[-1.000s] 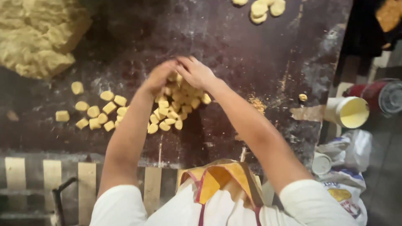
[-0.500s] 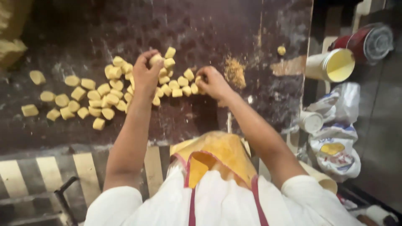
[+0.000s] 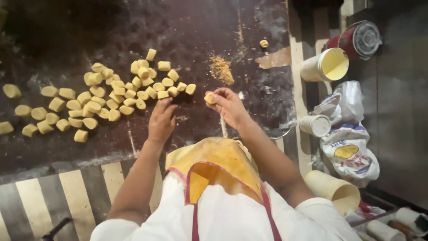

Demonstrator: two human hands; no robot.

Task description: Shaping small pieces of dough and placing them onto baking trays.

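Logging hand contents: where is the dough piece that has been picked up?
In the head view, the dough piece sits at the right hand's fingertips, just right of the dough pile and below the crumb heap.

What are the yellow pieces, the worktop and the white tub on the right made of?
Pieces: look like soft dough, matte pale yellow, cut into stubby chunks with rounded edges; the right hand pinches one.
Worktop: dark, hard, probably stone or metal, dull and dusted with flour smears and crumbs.
Tub: likely plastic, smooth white wall, yellow inside.
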